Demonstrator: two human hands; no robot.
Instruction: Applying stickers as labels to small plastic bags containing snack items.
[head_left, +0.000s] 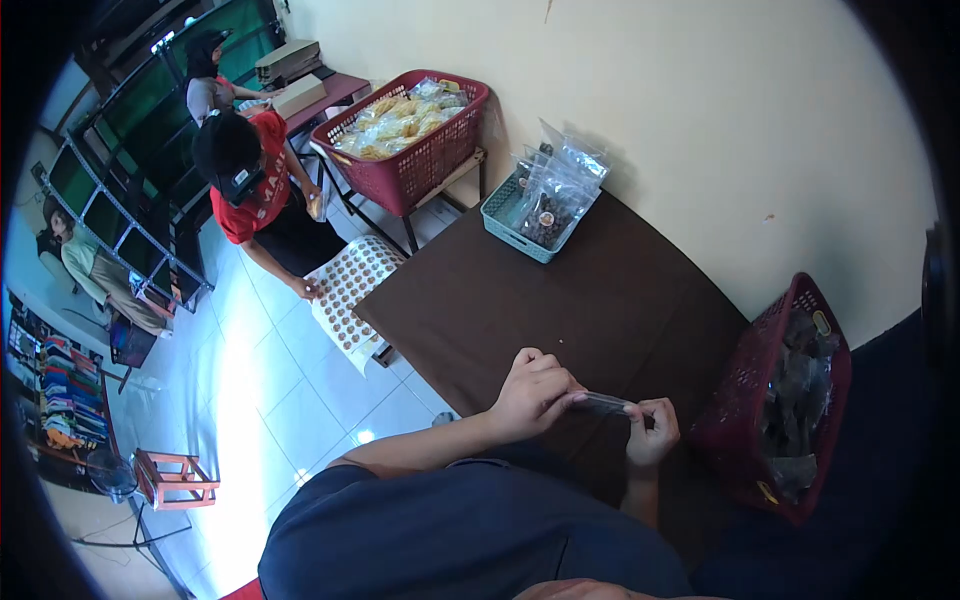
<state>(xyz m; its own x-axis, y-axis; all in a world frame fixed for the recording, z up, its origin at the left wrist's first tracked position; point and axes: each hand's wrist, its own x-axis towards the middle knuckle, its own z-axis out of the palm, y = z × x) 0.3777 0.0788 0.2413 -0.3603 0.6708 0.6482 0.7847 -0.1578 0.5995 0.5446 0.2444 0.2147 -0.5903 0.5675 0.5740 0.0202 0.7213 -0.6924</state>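
My left hand (534, 391) pinches one end of a thin, clear plastic piece (606, 403), seen nearly edge-on; it looks like the top of a bag. The other end is gripped between thumb and finger of my right hand (654, 433). Both hands are over the near part of a table with a dark brown cover (600, 292). Toward the wall, a light teal plastic basket (517, 241) holds clear bags (551, 214) of dark pieces, some with a round sticker. To the right stands a maroon perforated basket (739, 375) with packaged dark contents (799, 397).
A co-worker in a red shirt (259, 202) holds a small packet and touches a sticker sheet (352, 292) at the table's left. Behind are a maroon basket of yellowish packets (405, 180) on a stand and another person (210, 82) by cardboard boxes (300, 96). An orange-red stool (174, 480) stands lower left.
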